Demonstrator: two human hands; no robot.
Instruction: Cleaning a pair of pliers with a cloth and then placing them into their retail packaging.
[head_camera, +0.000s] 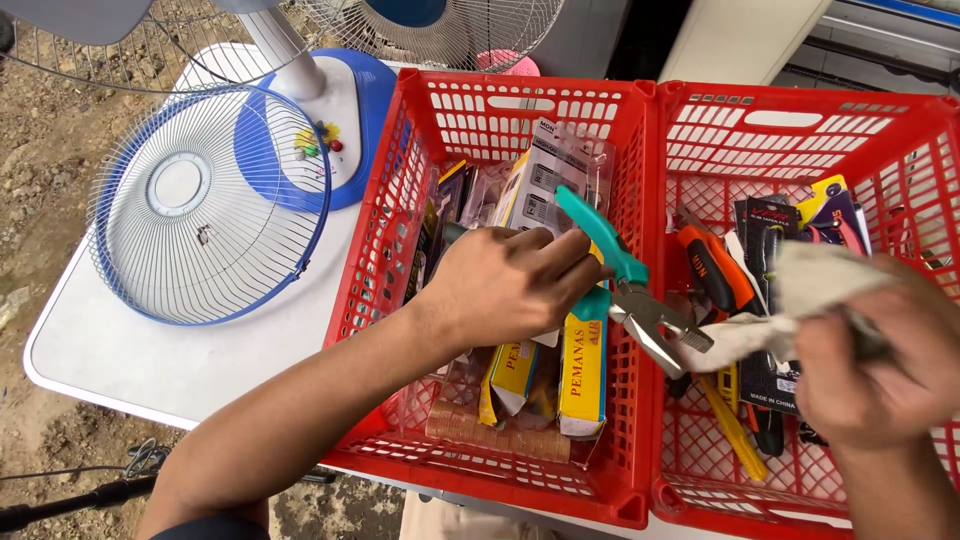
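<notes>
— Teal handles, is that what the left hand (505, 285) has hold of?

— Yes. Its fingers are curled around the grips of a pair of pliers (625, 285), high up near the teal ends. The metal nose points down and to the right, open a little, right above the wall where the two red crates meet.

— And the right hand (880, 360)?

— It is closed on a pale grey cloth (790, 300). The cloth hangs from the fingers toward the plier nose, and its loose end touches or nearly touches the metal tip; I cannot tell which.

— Where do the crates stand?

— Side by side on a white table (130, 350), at its right end, and their near rims reach the near edge. The left crate (400, 200) holds packaged goods: yellow boxes (583, 370) stand on end against its right wall, and clear blister packs (560, 170) lean toward its far wall. The left hand hovers over these.

— The right crate (900, 140)?

— Loose tools. An orange-handled one (715, 270) lies near its left wall, dark card packets (775, 225) lie under the cloth, and a yellow-handled tool (735, 430) lies along the mesh floor toward the near rim.

— Anything on the left half of the table?

— A round blue-rimmed wire fan guard (205, 205) lies flat near the left edge. Behind it, at the far edge, sits a fan base (345, 120) in blue and white with small coloured buttons.
</notes>
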